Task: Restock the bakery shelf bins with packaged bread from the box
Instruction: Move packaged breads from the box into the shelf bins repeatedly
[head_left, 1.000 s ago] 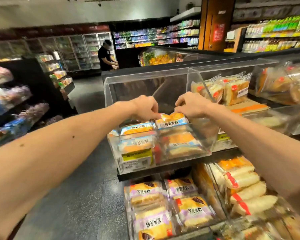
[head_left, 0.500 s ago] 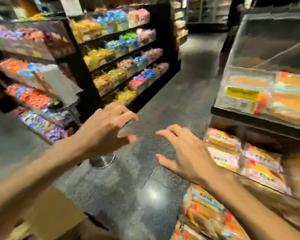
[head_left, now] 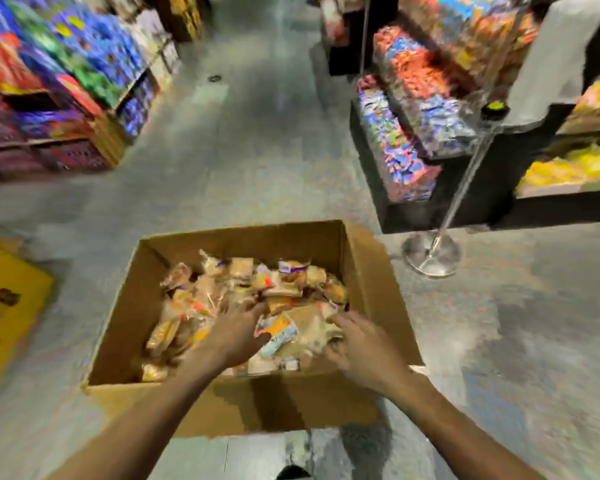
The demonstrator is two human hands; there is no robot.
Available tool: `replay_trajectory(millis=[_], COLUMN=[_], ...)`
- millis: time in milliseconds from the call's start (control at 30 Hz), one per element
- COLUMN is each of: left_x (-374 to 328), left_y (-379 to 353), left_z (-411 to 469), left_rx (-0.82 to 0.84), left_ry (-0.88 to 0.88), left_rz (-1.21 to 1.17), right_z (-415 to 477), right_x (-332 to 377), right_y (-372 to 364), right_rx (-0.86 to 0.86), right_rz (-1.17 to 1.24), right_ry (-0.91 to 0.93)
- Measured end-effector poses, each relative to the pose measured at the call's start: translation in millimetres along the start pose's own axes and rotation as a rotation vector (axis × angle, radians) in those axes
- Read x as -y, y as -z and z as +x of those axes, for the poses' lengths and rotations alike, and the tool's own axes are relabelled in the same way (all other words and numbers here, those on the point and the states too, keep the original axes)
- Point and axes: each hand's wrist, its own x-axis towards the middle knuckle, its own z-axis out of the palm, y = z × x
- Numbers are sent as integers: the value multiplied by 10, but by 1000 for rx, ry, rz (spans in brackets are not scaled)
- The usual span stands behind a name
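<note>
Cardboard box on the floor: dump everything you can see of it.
The cardboard box is plain brown board, rectangular, top open, with flaps folded outward on its right and near sides. It sits upright on the grey floor in the aisle and holds a jumbled heap of packaged bread. The left hand lies spread on the packets. The right hand reaches in beside it, grip blurred.

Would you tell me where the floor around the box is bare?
The floor right of the box, up to the metal stand base, is bare, as is the aisle beyond it. The yellow board crowds the left; bread packs fill the box.
</note>
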Motion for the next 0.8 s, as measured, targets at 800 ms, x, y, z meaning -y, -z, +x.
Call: replay_trajectory(millis=[800], left_x=[2542], left_y=[-1758], left_z=[1872], left_rx=[145], left_ry=[591], left_rz=[-387], right_z=[4261], right_x=[1243], right_y=[-1990], right_rx=[67], right_rz=[478], right_ry=[-405])
